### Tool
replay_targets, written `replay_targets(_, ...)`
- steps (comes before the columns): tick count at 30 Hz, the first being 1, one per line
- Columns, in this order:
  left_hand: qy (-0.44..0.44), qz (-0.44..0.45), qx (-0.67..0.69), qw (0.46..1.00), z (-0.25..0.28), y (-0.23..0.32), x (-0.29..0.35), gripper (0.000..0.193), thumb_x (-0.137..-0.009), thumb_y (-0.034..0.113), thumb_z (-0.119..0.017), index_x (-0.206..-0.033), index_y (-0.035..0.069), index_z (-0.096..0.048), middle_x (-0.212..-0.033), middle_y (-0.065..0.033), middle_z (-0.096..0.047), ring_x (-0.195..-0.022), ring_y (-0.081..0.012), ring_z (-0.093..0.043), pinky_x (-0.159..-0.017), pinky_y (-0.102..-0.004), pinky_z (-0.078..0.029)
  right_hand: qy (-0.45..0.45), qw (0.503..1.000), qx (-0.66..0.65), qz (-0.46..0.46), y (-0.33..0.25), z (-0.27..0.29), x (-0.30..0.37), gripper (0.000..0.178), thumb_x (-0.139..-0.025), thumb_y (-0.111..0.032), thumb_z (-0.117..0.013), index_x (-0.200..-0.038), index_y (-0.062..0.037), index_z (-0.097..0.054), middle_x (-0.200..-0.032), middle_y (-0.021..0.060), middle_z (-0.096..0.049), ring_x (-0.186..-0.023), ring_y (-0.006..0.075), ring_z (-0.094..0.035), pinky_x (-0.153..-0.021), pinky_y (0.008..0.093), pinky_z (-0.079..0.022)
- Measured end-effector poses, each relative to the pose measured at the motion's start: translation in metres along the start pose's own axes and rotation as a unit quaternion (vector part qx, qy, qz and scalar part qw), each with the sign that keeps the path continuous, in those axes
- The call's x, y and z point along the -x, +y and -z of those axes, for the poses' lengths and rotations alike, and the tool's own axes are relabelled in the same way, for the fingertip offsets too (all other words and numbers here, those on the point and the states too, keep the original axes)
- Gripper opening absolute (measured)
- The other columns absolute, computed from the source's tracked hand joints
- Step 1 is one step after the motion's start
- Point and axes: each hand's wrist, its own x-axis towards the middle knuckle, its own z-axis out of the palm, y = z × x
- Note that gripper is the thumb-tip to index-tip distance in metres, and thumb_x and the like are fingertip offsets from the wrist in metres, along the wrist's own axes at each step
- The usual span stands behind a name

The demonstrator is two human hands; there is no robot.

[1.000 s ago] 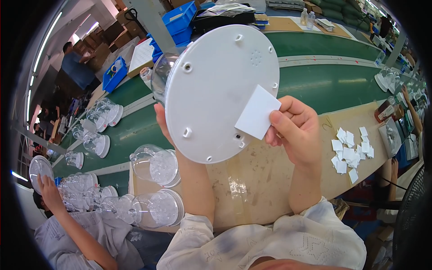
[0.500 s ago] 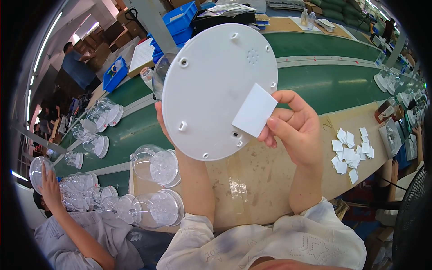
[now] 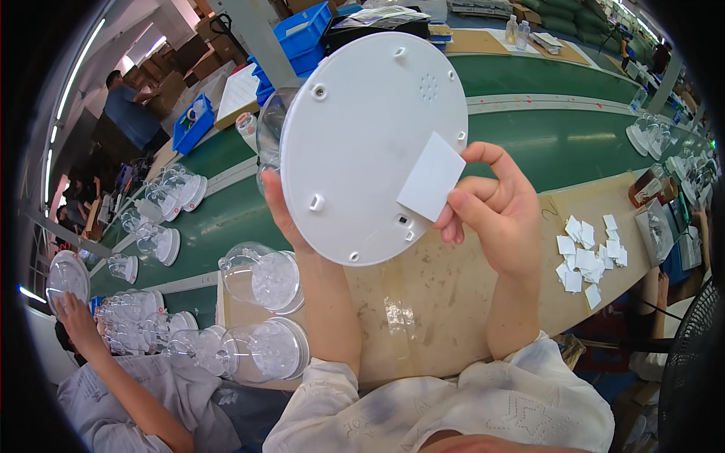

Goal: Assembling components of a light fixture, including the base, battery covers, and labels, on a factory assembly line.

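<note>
My left hand (image 3: 279,205) holds up a round white plastic base (image 3: 355,158), its underside facing me. Most of that hand's fingers are hidden behind the base. A clear dome (image 3: 269,132) shows past the base's left edge. The underside has several small posts, a cluster of small holes and a small black slot near the bottom. In my right hand (image 3: 502,208), thumb and fingers pinch the edge of a white square piece (image 3: 432,177). This piece lies over the lower right of the underside; whether it touches fully, I cannot tell.
Loose white squares (image 3: 585,257) lie on the brown board (image 3: 423,325) at the right. Several clear domes on white bases (image 3: 260,351) lie at the left. A green conveyor belt (image 3: 529,147) runs behind. At far left, a co-worker's hand (image 3: 78,321) holds another dome.
The base has shifted slightly right and up and turned a little, with the white square still pinched against or over it. The co-worker's hand and dome at left have also turned.
</note>
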Motion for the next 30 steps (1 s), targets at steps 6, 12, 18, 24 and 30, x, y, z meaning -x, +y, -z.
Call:
replay_targets(6,-0.036,0.015,-0.010,0.999,-0.018,-0.004,0.003,0.071,-0.092,0.059,-0.047,-0.142,0.008,-0.042,-0.143,-0.0143,-0.046,-0.127,-0.0271,-0.050,-0.106,-0.0429,-0.041,-0.006,0.999,0.024,-0.022,-0.002,0.003,0.000,0.038,-0.088,0.005,-0.058,-0.120,0.0046,-0.038,-0.070,0.0146,-0.065,-0.048,0.0129,-0.056,-0.043,0.0232,-0.043)
replay_targets(12,-0.017,-0.042,-0.046,0.998,-0.004,-0.010,0.004,0.065,-0.095,0.053,-0.047,-0.140,0.007,-0.043,-0.138,-0.0138,-0.050,-0.124,-0.0262,-0.051,-0.105,-0.0414,-0.042,0.014,0.996,0.077,-0.052,0.003,0.010,-0.004,0.053,-0.083,-0.004,-0.073,-0.123,0.0046,-0.039,-0.074,0.0091,-0.066,-0.057,0.0096,-0.058,-0.045,0.0219,-0.043)
replay_targets(18,0.080,-0.110,-0.224,0.965,0.077,-0.013,0.026,0.060,-0.096,0.050,-0.047,-0.139,0.008,-0.045,-0.135,-0.0127,-0.051,-0.122,-0.0257,-0.053,-0.104,-0.0409,-0.043,-0.069,0.997,-0.043,0.007,0.013,-0.002,-0.006,0.073,-0.084,-0.014,-0.075,-0.139,0.0051,-0.031,-0.102,0.0107,-0.064,-0.074,0.0128,-0.061,-0.057,0.0262,-0.050)
replay_targets(24,0.011,0.033,0.039,0.999,0.016,-0.019,-0.003,0.052,-0.099,0.046,-0.044,-0.136,0.010,-0.048,-0.129,-0.0098,-0.055,-0.117,-0.0246,-0.054,-0.100,-0.0409,-0.046,-0.071,0.996,-0.046,-0.002,0.011,0.014,-0.005,0.055,-0.093,-0.016,-0.064,-0.136,0.0055,-0.037,-0.103,0.0107,-0.062,-0.072,0.0122,-0.060,-0.056,0.0260,-0.049)
replay_targets(30,-0.015,-0.026,-0.055,0.998,0.028,-0.018,0.010,0.053,-0.098,0.048,-0.043,-0.134,0.010,-0.049,-0.128,-0.0085,-0.057,-0.117,-0.0258,-0.055,-0.097,-0.0423,-0.048,-0.053,0.998,0.005,0.030,0.012,0.002,-0.005,0.049,-0.099,-0.028,-0.054,-0.130,0.0070,-0.042,-0.101,0.0126,-0.063,-0.067,0.0171,-0.061,-0.053,0.0285,-0.049)
